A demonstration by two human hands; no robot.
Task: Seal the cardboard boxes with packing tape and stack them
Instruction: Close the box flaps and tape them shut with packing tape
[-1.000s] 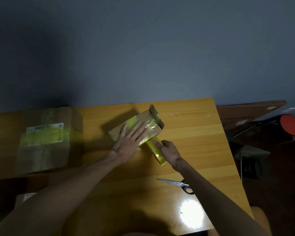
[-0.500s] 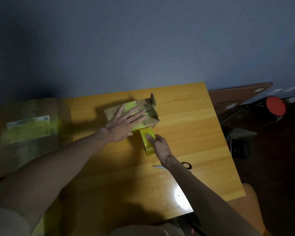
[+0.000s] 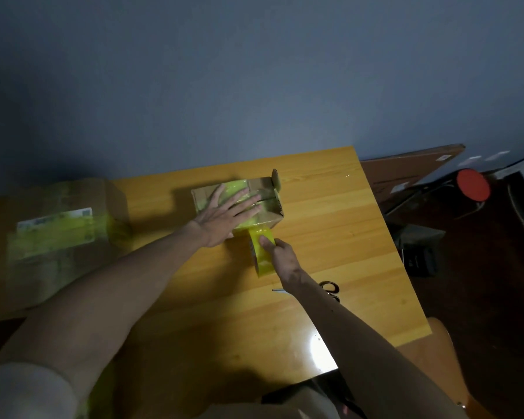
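Left hand point(image 3: 224, 217) flat on the box point(image 3: 239, 201), fingers point(image 3: 242, 198) spread — right hand point(image 3: 280, 258) grips the tape roll point(image 3: 260, 252).

You have no text here that can be read. The white shipping label point(image 3: 55, 219) on the large taped box point(image 3: 43, 276) at the left end of the surface carries rows of print, but they blur into grey streaks. The small white stickers point(image 3: 443, 157) on the flat brown board point(image 3: 406, 172) leaning at your right are too small to make out.
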